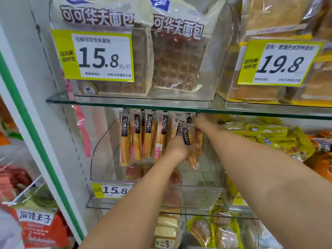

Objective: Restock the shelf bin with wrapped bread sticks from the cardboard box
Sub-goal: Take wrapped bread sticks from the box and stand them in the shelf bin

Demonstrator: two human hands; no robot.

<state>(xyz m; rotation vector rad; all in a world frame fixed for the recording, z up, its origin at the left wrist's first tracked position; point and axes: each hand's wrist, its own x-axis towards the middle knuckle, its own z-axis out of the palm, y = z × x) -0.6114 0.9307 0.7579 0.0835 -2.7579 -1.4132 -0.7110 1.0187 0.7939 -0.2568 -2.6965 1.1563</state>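
Note:
Several wrapped bread sticks [136,137] with black labels stand upright in a row inside the clear shelf bin [197,194] under a glass shelf. My left hand [177,147] grips a wrapped bread stick [188,137] at the right end of the row. My right hand [203,121] reaches in above it, just under the glass shelf, fingers among the tops of the packets; its grip is hidden. The cardboard box is out of view.
A glass shelf [125,103] above carries a bin of waffle bread bags [177,51] and toast packs [280,15]. Yellow snack packets [269,137] lie right of the bin. A price tag [111,190] fronts the bin. More packaged goods sit below and at left.

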